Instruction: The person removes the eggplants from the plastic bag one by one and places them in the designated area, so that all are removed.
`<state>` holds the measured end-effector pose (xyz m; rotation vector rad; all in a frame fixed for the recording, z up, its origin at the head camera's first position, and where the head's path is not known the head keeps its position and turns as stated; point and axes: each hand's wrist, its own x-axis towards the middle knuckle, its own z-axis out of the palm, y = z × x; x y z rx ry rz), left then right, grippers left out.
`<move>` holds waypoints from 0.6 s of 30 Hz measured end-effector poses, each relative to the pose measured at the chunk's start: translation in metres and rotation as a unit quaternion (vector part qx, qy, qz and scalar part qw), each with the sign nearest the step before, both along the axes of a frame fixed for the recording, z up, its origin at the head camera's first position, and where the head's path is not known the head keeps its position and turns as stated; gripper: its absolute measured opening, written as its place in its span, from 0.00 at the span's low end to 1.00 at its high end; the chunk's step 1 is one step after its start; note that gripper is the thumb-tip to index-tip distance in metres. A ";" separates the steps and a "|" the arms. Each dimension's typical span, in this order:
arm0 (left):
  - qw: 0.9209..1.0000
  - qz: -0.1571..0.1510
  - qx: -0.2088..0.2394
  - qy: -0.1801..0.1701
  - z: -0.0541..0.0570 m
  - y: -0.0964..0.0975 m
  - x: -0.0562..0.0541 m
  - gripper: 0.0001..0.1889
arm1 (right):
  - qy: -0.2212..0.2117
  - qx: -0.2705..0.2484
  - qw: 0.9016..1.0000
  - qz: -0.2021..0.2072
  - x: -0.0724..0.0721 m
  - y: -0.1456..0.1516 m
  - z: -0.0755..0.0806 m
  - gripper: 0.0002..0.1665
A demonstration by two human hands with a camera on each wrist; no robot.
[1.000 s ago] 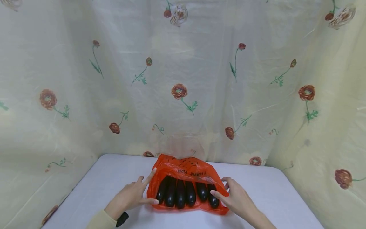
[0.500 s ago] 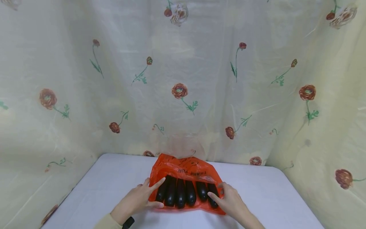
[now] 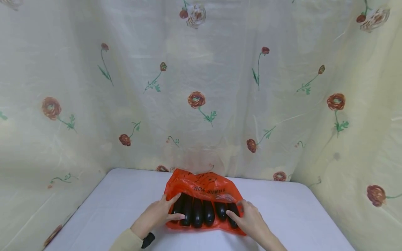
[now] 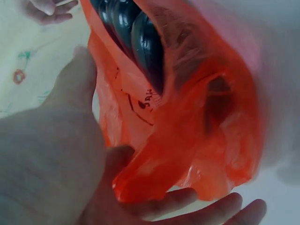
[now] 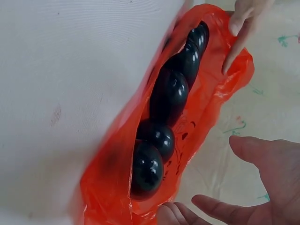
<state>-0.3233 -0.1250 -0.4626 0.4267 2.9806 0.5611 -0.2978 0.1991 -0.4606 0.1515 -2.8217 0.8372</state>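
A red plastic bag (image 3: 201,179) with "THANK YOU" printed on it lies on the table, its mouth facing me. Inside, several dark, glossy eggplants (image 3: 198,214) lie side by side, blunt ends toward the front. My left hand (image 3: 158,212) is at the bag's left side with fingers spread, thumb reaching across the leftmost eggplants. Opposite it, my right hand (image 3: 249,218) is at the right side, thumb over the rightmost eggplant and fingers loosely bent. The left wrist view shows the left fingers (image 4: 225,206) extended along the crumpled bag end. Plastic hides the eggplants' far ends.
The white table (image 3: 135,188) has rounded back corners. Behind and beside it hangs a pale curtain (image 3: 229,122) with printed flowers. A beige sleeve (image 3: 127,242) and a black band (image 3: 148,240) are at the left wrist.
Both hands have moved inward: the left one rightward and the right one leftward, over the bag's sides. The bag's sides have drawn in slightly; the eggplants lie in much the same places.
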 end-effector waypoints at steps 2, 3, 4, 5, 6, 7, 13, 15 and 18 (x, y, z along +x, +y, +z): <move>1.000 0.000 0.010 0.002 -0.002 0.002 -0.004 0.47 | 0.002 -0.003 1.000 0.000 0.000 0.000 -0.001 0.31; 1.000 0.000 0.014 0.005 -0.003 0.003 -0.005 0.46 | 0.003 -0.004 1.000 0.001 0.000 0.000 -0.002 0.30; 1.000 0.000 0.017 0.007 -0.005 0.004 -0.007 0.46 | 0.002 -0.004 1.000 0.003 0.000 0.000 -0.003 0.30; 1.000 0.000 0.019 0.011 -0.006 0.005 -0.008 0.45 | 0.003 -0.005 1.000 0.005 0.000 0.000 -0.004 0.30; 1.000 0.000 0.021 0.013 -0.007 0.005 -0.009 0.45 | 0.001 -0.005 1.000 0.005 -0.001 -0.001 -0.005 0.30; 1.000 -0.001 0.022 0.017 -0.009 0.006 -0.010 0.45 | 0.000 -0.005 1.000 0.005 -0.001 -0.001 -0.006 0.30; 0.998 -0.012 0.046 0.031 -0.013 0.004 -0.015 0.47 | 0.000 0.005 1.000 0.002 -0.003 -0.001 -0.007 0.29; 0.998 -0.012 0.052 0.031 -0.013 0.003 -0.016 0.49 | 0.000 0.009 1.000 0.001 -0.006 0.000 -0.006 0.29; 0.998 -0.010 0.052 0.032 -0.012 0.003 -0.018 0.51 | -0.009 0.013 1.000 -0.003 -0.009 0.001 -0.005 0.29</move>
